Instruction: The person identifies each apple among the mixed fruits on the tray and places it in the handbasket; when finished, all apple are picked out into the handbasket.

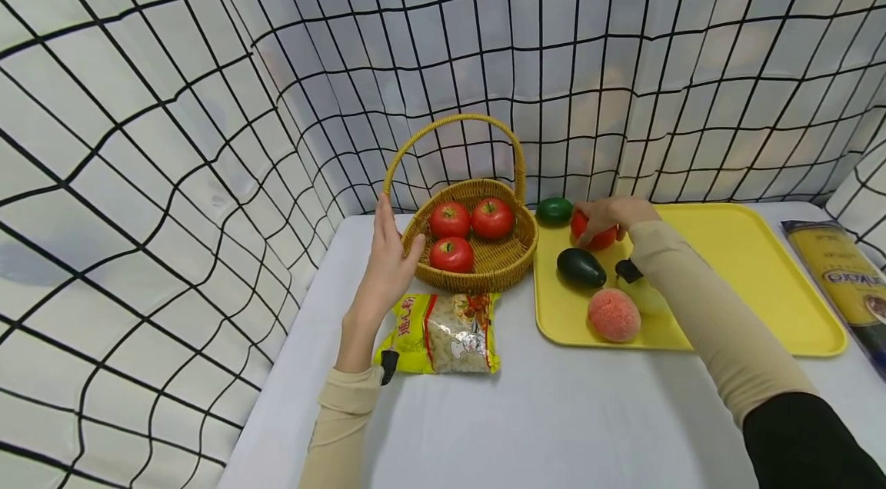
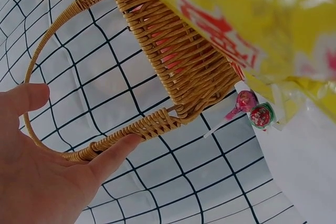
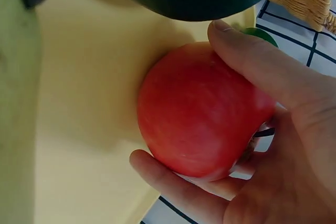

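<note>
My left hand [image 1: 384,270] is at the left side of the wicker basket [image 1: 508,271], fingers straight, beside its tall arched handle [image 1: 457,118]. In the left wrist view a finger lies along that handle. Inside the basket sit three red apples [image 1: 492,218]. Over the yellow tray [image 1: 754,274], my right hand [image 1: 626,214] grips another red apple [image 3: 202,114], thumb on one side and fingers on the other. Close to this apple lie a dark green avocado [image 1: 581,268] and a smaller green fruit [image 1: 554,211].
A fuzzy peach [image 1: 614,315] and a pale green pear-like fruit [image 1: 644,295] lie at the tray's front. A yellow pasta bag [image 1: 443,334] is in front of the basket, with lollipops [image 2: 261,115] behind it. Another package [image 1: 844,274] lies far right. Black netting [image 1: 540,51] surrounds the table.
</note>
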The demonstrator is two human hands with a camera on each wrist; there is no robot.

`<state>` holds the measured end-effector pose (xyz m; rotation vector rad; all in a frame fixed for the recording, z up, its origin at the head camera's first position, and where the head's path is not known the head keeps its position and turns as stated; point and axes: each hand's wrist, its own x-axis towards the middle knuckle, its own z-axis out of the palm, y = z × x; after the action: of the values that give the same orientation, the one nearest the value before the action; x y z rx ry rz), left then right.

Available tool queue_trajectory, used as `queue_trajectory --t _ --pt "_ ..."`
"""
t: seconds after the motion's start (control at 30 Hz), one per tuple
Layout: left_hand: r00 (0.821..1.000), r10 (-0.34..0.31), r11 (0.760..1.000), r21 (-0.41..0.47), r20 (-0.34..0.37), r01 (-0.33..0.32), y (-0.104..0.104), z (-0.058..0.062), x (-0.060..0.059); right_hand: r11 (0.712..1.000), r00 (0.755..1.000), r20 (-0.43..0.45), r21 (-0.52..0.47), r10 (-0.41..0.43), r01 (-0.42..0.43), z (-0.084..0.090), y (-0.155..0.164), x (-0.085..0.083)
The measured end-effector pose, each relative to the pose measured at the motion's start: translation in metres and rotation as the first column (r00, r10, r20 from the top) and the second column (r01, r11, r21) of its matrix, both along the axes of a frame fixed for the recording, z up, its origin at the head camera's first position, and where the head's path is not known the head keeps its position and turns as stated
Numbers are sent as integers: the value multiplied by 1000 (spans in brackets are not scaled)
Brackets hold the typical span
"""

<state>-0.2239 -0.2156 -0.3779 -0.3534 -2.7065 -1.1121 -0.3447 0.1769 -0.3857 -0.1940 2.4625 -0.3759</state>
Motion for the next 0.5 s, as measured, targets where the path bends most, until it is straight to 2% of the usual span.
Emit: queue_trajectory --t 0.27,0.4,0.5 --pt "1000 5 1000 -4 7 -5 0 3 2 999 996 -77 -15 47 -48 3 -1 9" --pt "1000 7 1000 -7 6 -6 0 3 2 996 981 -180 -36 73 -80 11 0 17" --pt "1000 6 1000 -2 8 -6 -1 3 3 990 953 -290 -81 86 -114 19 3 23"
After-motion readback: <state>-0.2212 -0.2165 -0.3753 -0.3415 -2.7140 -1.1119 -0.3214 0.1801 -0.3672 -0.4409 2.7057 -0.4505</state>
